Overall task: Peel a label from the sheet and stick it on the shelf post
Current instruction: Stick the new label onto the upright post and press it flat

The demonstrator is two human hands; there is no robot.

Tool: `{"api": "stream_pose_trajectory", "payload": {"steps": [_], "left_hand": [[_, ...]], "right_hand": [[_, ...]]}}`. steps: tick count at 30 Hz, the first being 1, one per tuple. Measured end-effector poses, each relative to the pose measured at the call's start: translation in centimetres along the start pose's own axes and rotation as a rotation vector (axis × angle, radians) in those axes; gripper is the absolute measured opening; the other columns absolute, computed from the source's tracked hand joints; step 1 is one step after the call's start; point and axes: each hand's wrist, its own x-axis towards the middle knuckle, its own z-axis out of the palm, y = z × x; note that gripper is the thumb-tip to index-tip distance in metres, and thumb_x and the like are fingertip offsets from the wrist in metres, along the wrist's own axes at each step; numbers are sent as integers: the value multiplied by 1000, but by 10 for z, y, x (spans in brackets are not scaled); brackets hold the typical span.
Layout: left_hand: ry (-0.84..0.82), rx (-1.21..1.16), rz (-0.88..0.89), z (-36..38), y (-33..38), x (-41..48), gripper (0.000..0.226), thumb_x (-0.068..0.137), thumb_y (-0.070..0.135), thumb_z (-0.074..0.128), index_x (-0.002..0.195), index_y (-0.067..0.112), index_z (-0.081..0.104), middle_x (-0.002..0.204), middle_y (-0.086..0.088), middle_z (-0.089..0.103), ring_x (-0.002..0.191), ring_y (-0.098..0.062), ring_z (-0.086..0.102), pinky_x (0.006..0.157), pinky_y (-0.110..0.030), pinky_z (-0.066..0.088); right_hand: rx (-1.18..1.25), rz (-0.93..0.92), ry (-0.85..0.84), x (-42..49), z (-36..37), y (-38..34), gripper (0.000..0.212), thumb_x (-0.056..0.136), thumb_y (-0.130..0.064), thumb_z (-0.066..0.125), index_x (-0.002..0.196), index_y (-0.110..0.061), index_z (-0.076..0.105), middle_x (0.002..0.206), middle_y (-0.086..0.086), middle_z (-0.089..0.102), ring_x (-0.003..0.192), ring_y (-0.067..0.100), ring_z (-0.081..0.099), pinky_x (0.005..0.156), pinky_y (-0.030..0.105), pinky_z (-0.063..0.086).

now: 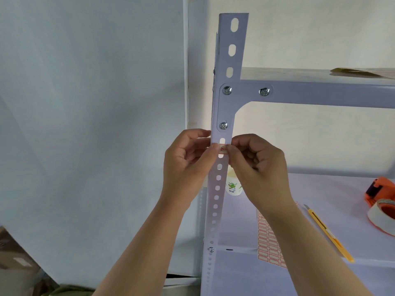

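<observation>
A small white label (222, 148) with a red border lies across the front of the white perforated shelf post (228, 67), just below the corner bracket. My left hand (188, 161) presses its left end with the thumb; my right hand (256, 165) presses its right end. Both hands have curled fingers, thumbs meeting on the label. The label sheet (268, 242), white with rows of red-bordered labels, lies on the lower shelf under my right forearm, partly hidden by it.
On the lower shelf (320, 189) lie a yellow utility knife (329, 233), an orange tape dispenser (380, 193) with a tape roll (382, 216), and a small white bottle (233, 186) behind the post. Brown paper (361, 72) rests on the upper shelf. A wall stands left.
</observation>
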Motion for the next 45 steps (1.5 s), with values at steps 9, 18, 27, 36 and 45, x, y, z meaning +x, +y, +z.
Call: {"api": "stream_pose_trajectory", "payload": {"steps": [9, 18, 27, 36, 45], "left_hand": [[-19, 35, 14, -2, 0, 4, 16, 89, -1, 70, 102, 9, 67, 90, -7, 81, 78, -17, 77, 74, -28, 61], [-69, -1, -1, -5, -4, 4, 23, 86, 7, 70, 108, 10, 65, 99, -8, 79, 83, -23, 74, 77, -33, 62], [-102, -1, -14, -3, -3, 6, 23, 78, 25, 74, 99, 26, 66, 94, 2, 78, 83, -18, 73, 76, -30, 60], [-120, 19, -21, -7, -3, 6, 28, 80, 14, 74, 107, 17, 65, 95, 2, 78, 79, -16, 73, 74, -29, 58], [-115, 31, -34, -7, -3, 5, 32, 78, 12, 76, 108, 15, 65, 99, -5, 79, 80, -19, 72, 77, -38, 60]], "right_hand": [[-56, -23, -13, 2, -1, 0, 13, 93, -18, 58, 89, -11, 69, 77, 4, 73, 66, 22, 66, 63, 39, 55], [-65, -24, 10, 1, 2, 1, 10, 94, -20, 60, 88, -17, 67, 77, 2, 73, 67, 24, 66, 62, 40, 54], [-24, -24, -32, -3, 1, -1, 12, 92, -5, 68, 89, -17, 68, 75, -6, 69, 66, 8, 63, 64, 13, 47], [-8, -26, -44, -4, 2, -5, 16, 91, 1, 67, 92, -15, 69, 80, -1, 73, 71, 17, 67, 67, 20, 53], [7, 6, -47, -4, 0, -4, 14, 88, 1, 67, 93, -12, 70, 79, -1, 73, 71, 15, 66, 68, 22, 53]]}}
